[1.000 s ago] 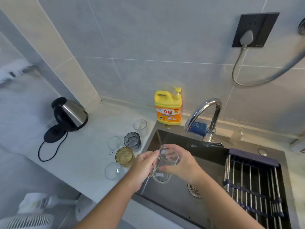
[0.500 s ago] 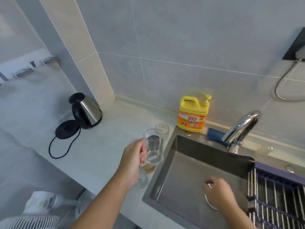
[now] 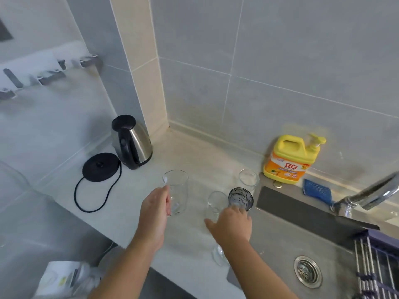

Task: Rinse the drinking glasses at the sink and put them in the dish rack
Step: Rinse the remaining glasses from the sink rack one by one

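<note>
My left hand [image 3: 155, 214] holds a clear glass mug [image 3: 176, 190] by its side, upright over the counter to the left of the other glasses. My right hand [image 3: 232, 223] reaches over the group of glasses, thumb spread to the left, its fingertips at the foot of a dark grey glass [image 3: 240, 198]. Whether those fingers grip anything is hidden by the back of the hand. A clear glass [image 3: 216, 203] stands just left of the grey one, and another clear glass [image 3: 248, 179] stands behind. A third clear glass [image 3: 219, 254] shows partly under my right forearm.
The sink [image 3: 280, 244] with its drain [image 3: 307, 271] lies to the right, the dish rack [image 3: 380, 266] over its right end, the faucet [image 3: 371, 195] above. A yellow soap bottle [image 3: 289, 160] and blue sponge [image 3: 317, 189] sit behind. Kettle [image 3: 131, 141] and base [image 3: 100, 167] stand far left.
My left hand carried the clear mug from over the sink to the counter on the left. My right hand left the sink bottom and came over to the group of glasses.
</note>
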